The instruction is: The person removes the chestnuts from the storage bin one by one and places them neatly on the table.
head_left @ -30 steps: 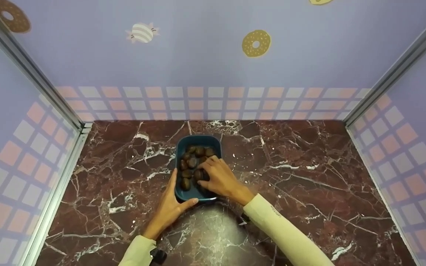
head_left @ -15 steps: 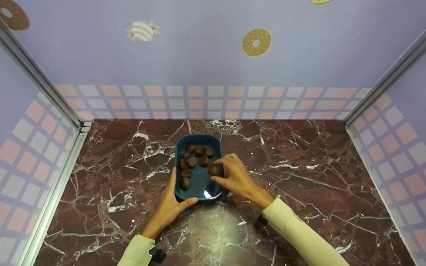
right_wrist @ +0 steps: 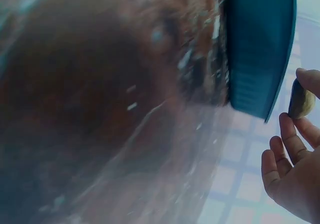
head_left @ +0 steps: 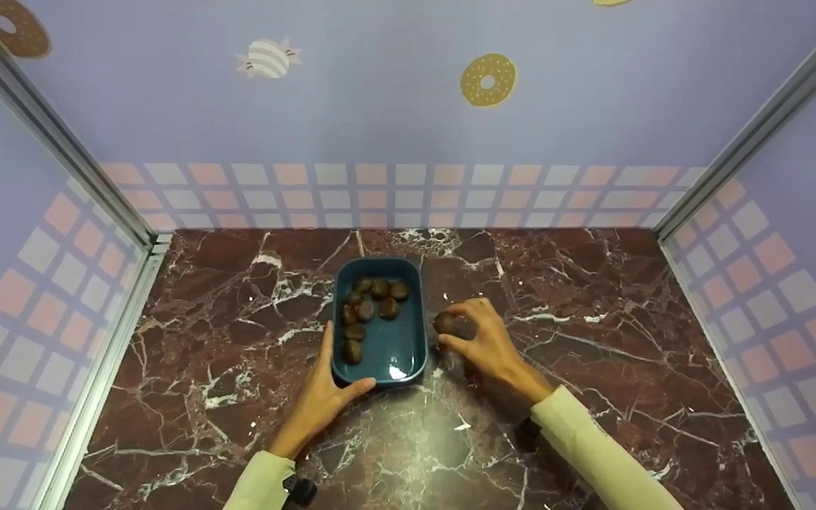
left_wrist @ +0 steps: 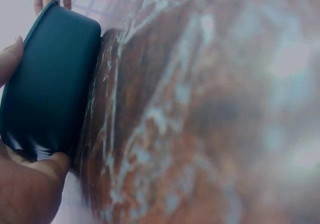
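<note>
Several brown chestnuts [head_left: 389,308] lie in a deep blue-green dish [head_left: 420,297], mostly along its left side and far end. With fingers straight along the dish's left wall and thumb extended at the near rim, my left hand [head_left: 319,397] steadies the corner. My right hand [head_left: 489,347], just right of the dish, pinches one chestnut [head_left: 445,323] between thumb and fingertips. The right wrist view shows this chestnut [right_wrist: 301,100] with a dark side and a pale side, held apart from the dish wall [right_wrist: 260,44]. Inside the dish, the near right part is bare.
A dark red marbled tabletop [head_left: 592,368] with white veins lies under everything. Patterned lilac panels [head_left: 380,120] stand behind it and at both sides, joined by metal corner rails [head_left: 755,142]. Each wrist wears a small dark device.
My right hand has lifted a chestnut out of the dish, over its right rim, and moved right with it. My left hand has stayed at the dish's near left corner.
</note>
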`<act>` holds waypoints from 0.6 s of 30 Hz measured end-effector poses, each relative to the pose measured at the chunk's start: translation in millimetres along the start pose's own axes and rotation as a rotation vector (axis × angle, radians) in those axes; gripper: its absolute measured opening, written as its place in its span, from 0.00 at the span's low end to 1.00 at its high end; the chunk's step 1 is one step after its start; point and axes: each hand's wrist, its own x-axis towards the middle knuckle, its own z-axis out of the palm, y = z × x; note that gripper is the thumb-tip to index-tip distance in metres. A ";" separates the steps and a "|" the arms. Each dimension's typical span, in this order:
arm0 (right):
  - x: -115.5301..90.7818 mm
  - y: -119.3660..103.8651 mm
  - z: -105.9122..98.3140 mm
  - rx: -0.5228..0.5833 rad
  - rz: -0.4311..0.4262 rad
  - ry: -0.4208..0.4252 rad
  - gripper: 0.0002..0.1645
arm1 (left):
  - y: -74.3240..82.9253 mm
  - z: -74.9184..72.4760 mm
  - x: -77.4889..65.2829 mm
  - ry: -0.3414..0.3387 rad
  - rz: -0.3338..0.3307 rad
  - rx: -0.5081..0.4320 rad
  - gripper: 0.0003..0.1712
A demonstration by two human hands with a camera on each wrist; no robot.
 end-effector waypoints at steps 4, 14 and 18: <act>-7.4 13.0 -3.8 0.006 0.083 0.012 0.27 | -0.1 -1.0 0.4 -0.017 -0.021 -0.022 0.70; -17.1 44.9 -10.6 0.047 0.290 -0.021 0.27 | 3.3 -2.1 0.6 -0.019 -0.015 -0.054 0.70; -15.1 53.3 -13.6 0.084 0.356 -0.033 0.28 | 24.7 -8.3 -1.7 -0.047 -0.015 -0.134 0.68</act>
